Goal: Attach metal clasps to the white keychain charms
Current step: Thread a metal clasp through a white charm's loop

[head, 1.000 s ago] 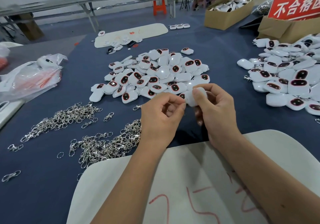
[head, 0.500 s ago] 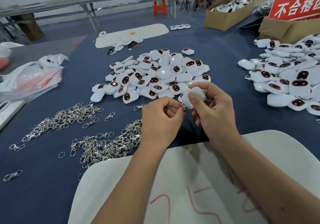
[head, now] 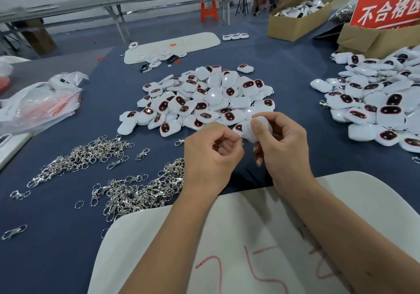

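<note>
My right hand [head: 284, 148] grips a white charm [head: 248, 132] between thumb and fingers, plain side towards me. My left hand [head: 211, 157] pinches a small metal clasp [head: 242, 138] at the charm's lower left edge; most of the clasp is hidden in the curled fingers. Both hands hover over the blue table, just in front of the middle pile of white charms with dark red-rimmed faces [head: 204, 100]. Loose silver clasps lie in a heap [head: 141, 191] left of my left wrist, and a second heap of clasps [head: 86, 155] lies farther left.
A second charm pile [head: 377, 102] fills the right side. A white board with red marks [head: 227, 248] lies under my forearms. A plastic bag [head: 38, 105] sits at the left. Cardboard boxes [head: 297, 21] and a red sign [head: 386, 9] stand at the back right.
My right hand has turned the charm slightly and lifted it a little. My left hand stays pinched at the charm's edge with the clasp.
</note>
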